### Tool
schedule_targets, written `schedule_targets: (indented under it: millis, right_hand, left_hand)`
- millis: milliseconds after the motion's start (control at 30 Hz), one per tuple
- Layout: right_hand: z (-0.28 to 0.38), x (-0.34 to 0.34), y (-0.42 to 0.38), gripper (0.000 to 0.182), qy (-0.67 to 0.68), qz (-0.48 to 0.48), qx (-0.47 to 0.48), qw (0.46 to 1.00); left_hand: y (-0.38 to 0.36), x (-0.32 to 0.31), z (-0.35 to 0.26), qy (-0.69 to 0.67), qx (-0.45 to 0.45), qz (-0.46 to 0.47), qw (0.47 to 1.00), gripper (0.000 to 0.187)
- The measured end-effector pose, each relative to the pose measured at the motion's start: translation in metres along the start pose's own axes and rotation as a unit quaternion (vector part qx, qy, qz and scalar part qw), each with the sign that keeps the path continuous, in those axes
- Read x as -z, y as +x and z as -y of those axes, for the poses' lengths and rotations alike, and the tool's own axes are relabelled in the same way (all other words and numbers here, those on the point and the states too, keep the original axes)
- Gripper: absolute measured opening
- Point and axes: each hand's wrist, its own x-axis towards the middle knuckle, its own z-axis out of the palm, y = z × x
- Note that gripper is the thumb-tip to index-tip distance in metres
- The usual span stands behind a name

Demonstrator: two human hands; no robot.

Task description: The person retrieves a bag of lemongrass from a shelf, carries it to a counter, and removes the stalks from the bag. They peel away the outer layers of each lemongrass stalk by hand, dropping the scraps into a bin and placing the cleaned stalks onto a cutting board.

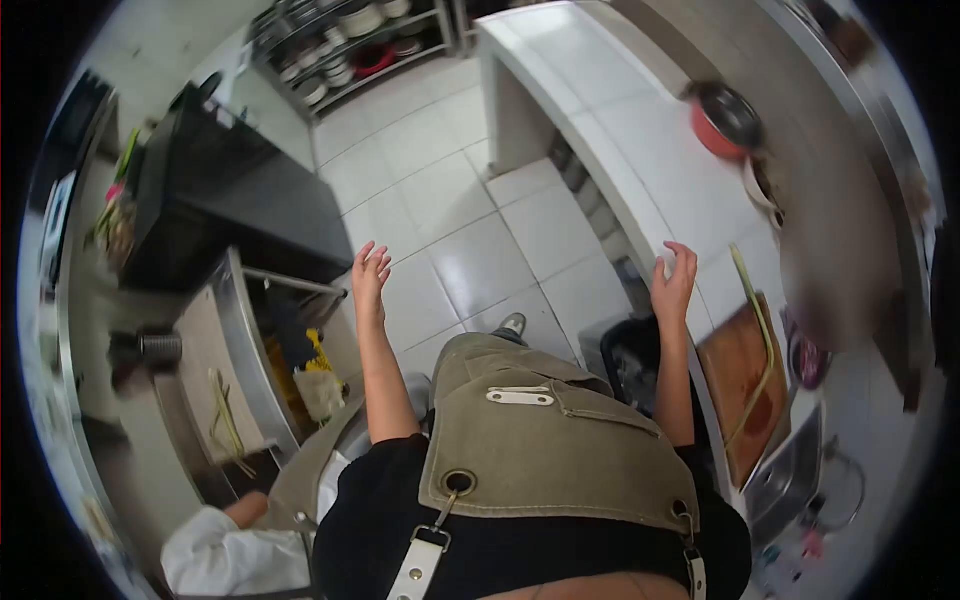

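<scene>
My left hand [369, 279] is raised over the tiled floor with its fingers apart and nothing in them. My right hand [676, 281] is also empty, fingers spread, beside the edge of the white tiled counter [640, 150]. On that counter, right of my right hand, lies a brown wooden cutting board [722, 365]. A long pale-green stalk [768, 345] rests across it. Neither hand touches the board or the stalk. I wear an olive apron [540, 440] over a black top.
A red pot [716, 135] stands farther along the counter, and a metal sink [785, 480] adjoins the board. Beneath is a black bin [632, 360]. At left, a co-worker's white sleeve [225, 555] is near a table [205, 345] with stalks. A pot shelf [350, 45] stands far back.
</scene>
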Motion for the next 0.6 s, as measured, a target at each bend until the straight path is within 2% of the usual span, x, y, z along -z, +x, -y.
schedule_targets:
  millis: [67, 133, 167, 233, 267, 300, 333, 367, 400, 433, 467, 500, 533, 567, 600]
  right_hand:
    - [0.025, -0.036, 0.012, 0.026, 0.043, 0.04, 0.033, 0.998]
    - [0.044, -0.064, 0.021, 0.026, 0.069, 0.072, 0.05, 0.994]
    - [0.05, -0.076, 0.027, 0.026, 0.078, 0.098, 0.078, 0.989]
    - [0.068, -0.092, 0.039, 0.026, 0.094, 0.122, 0.114, 0.981]
    - [0.077, -0.097, 0.044, 0.026, 0.086, 0.109, 0.104, 0.985]
    - [0.083, -0.101, 0.048, 0.026, 0.084, 0.125, 0.104, 0.983]
    - [0.086, -0.103, 0.052, 0.026, 0.08, 0.14, 0.102, 0.982]
    - [0.085, -0.105, 0.054, 0.026, 0.064, 0.12, 0.084, 0.987]
    - [0.082, -0.11, 0.056, 0.026, 0.059, 0.146, 0.082, 0.984]
    - [0.082, -0.114, 0.06, 0.026, 0.056, 0.172, 0.082, 0.98]
    - [0.084, -0.115, 0.059, 0.026, 0.044, 0.151, 0.068, 0.985]
    - [0.086, -0.117, 0.06, 0.026, 0.027, 0.178, 0.072, 0.981]
    - [0.089, -0.122, 0.062, 0.026, 0.011, 0.208, 0.08, 0.975]
    - [0.095, -0.126, 0.064, 0.026, 0.006, 0.2, 0.079, 0.977]
    - [0.102, -0.128, 0.066, 0.026, -0.016, 0.233, 0.065, 0.97]
  left_hand:
    - [0.001, 0.038, -0.002, -0.001, -0.012, -0.078, 0.997, 0.044]
    - [0.011, 0.092, 0.013, 0.099, -0.08, -0.148, 0.981, 0.04]
    - [0.028, 0.128, 0.033, 0.108, -0.133, -0.193, 0.966, 0.037]
    - [0.045, 0.194, 0.032, 0.194, -0.147, -0.284, 0.927, 0.038]
    - [0.046, 0.217, 0.024, 0.157, -0.164, -0.335, 0.915, 0.04]
    - [0.064, 0.266, 0.037, 0.184, -0.152, -0.383, 0.892, 0.04]
    - [0.067, 0.296, 0.03, 0.172, -0.088, -0.416, 0.888, 0.04]
    - [0.067, 0.329, 0.031, 0.228, -0.06, -0.495, 0.836, 0.04]
    - [0.08, 0.396, 0.053, 0.37, -0.164, -0.522, 0.751, 0.042]
    - [0.087, 0.453, 0.075, 0.398, -0.141, -0.522, 0.741, 0.044]
    - [0.084, 0.479, 0.075, 0.475, -0.032, -0.56, 0.678, 0.038]
    - [0.083, 0.513, 0.079, 0.458, -0.072, -0.571, 0.678, 0.048]
    - [0.078, 0.539, 0.08, 0.571, -0.005, -0.54, 0.619, 0.048]
    - [0.075, 0.553, 0.078, 0.671, 0.066, -0.501, 0.542, 0.048]
    - [0.073, 0.553, 0.073, 0.644, 0.097, -0.529, 0.545, 0.047]
